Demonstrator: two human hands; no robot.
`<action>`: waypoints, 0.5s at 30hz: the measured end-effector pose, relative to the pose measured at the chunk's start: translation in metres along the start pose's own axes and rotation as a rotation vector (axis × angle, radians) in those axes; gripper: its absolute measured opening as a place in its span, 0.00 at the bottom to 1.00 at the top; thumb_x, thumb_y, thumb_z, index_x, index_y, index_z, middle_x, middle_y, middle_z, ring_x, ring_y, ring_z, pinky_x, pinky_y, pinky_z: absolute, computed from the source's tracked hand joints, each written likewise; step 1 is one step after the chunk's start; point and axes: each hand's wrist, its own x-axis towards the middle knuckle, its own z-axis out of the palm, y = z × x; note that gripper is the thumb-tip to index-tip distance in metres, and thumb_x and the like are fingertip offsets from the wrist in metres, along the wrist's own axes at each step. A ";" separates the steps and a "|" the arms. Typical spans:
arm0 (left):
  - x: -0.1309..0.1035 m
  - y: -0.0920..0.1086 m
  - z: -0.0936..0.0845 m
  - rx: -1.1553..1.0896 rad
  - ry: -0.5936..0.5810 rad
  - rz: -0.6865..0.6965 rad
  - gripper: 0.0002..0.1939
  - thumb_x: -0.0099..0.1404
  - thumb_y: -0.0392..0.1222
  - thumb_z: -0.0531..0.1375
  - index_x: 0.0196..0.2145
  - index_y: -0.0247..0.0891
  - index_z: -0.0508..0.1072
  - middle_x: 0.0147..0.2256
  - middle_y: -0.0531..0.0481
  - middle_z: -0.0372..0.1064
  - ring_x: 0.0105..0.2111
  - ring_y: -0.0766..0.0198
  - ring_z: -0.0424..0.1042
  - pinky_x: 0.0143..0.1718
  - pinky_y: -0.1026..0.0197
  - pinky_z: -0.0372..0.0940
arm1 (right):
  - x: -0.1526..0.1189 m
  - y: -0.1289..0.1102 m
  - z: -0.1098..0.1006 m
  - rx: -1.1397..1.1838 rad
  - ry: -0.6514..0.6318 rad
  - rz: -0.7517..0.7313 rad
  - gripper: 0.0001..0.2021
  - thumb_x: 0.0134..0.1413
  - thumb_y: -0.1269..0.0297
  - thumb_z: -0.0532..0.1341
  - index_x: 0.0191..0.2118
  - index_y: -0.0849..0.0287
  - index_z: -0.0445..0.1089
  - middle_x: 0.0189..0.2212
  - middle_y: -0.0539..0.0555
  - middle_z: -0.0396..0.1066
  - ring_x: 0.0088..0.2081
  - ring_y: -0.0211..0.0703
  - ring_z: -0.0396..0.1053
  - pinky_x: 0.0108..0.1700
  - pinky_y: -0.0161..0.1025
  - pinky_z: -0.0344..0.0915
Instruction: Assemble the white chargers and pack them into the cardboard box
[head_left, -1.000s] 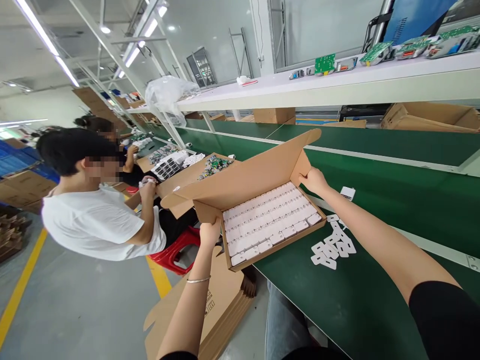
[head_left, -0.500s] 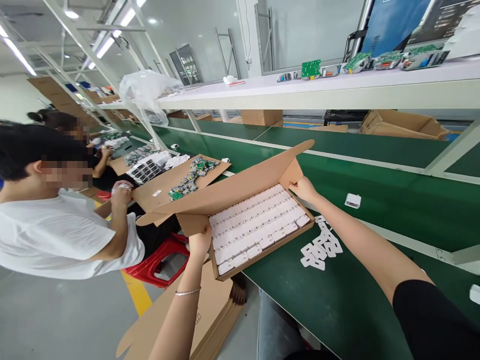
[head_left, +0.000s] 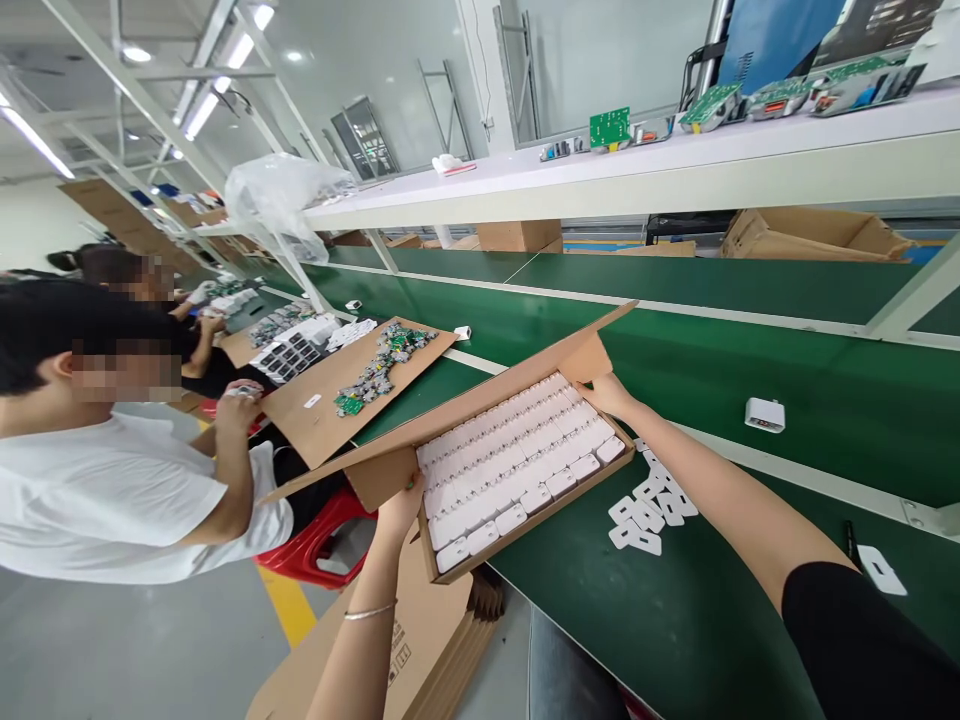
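A shallow cardboard box is tilted between my two hands over the bench edge. Rows of white plastic cases fill it. Its lid stands partly raised along the far side, seen nearly edge-on. My left hand is closed on the box's left end, beside the folded side flap. At the right end, my right hand grips the corner by the other flap, with some fingertips hidden. Loose flat white plates lie on the green bench just right of the box.
Flattened cardboard is stacked below left. A co-worker in a white shirt sits left on a red stool. Circuit boards lie on a cardboard sheet. One white device stands right; a shelf runs above.
The lid has tipped further over toward the box, so less of its inner face shows. Both hands stay on the box ends. The view has shifted slightly.
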 end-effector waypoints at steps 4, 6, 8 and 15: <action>0.001 0.000 -0.007 0.033 -0.058 -0.002 0.05 0.60 0.41 0.59 0.26 0.43 0.70 0.36 0.41 0.77 0.54 0.40 0.73 0.67 0.42 0.60 | 0.005 0.007 0.004 -0.026 -0.028 0.015 0.08 0.60 0.61 0.59 0.30 0.54 0.67 0.25 0.54 0.72 0.34 0.52 0.72 0.39 0.42 0.65; 0.001 0.000 -0.011 0.041 -0.085 0.004 0.07 0.60 0.41 0.59 0.24 0.44 0.68 0.34 0.43 0.76 0.50 0.42 0.74 0.65 0.42 0.62 | 0.007 0.009 0.003 -0.029 -0.032 0.017 0.09 0.60 0.60 0.59 0.29 0.54 0.67 0.24 0.53 0.71 0.34 0.52 0.71 0.39 0.43 0.65; 0.001 0.000 -0.013 0.043 -0.108 0.006 0.09 0.60 0.42 0.59 0.23 0.44 0.67 0.31 0.44 0.74 0.46 0.44 0.75 0.63 0.43 0.64 | 0.007 0.011 0.001 -0.025 -0.032 0.015 0.08 0.60 0.60 0.59 0.30 0.54 0.68 0.26 0.54 0.73 0.35 0.52 0.72 0.41 0.43 0.66; -0.004 -0.001 -0.023 -0.024 -0.172 0.009 0.08 0.64 0.48 0.61 0.32 0.42 0.73 0.33 0.44 0.76 0.45 0.47 0.76 0.59 0.47 0.67 | 0.002 0.010 -0.001 0.025 -0.019 0.000 0.10 0.60 0.63 0.60 0.44 0.56 0.75 0.38 0.60 0.79 0.47 0.60 0.74 0.51 0.50 0.70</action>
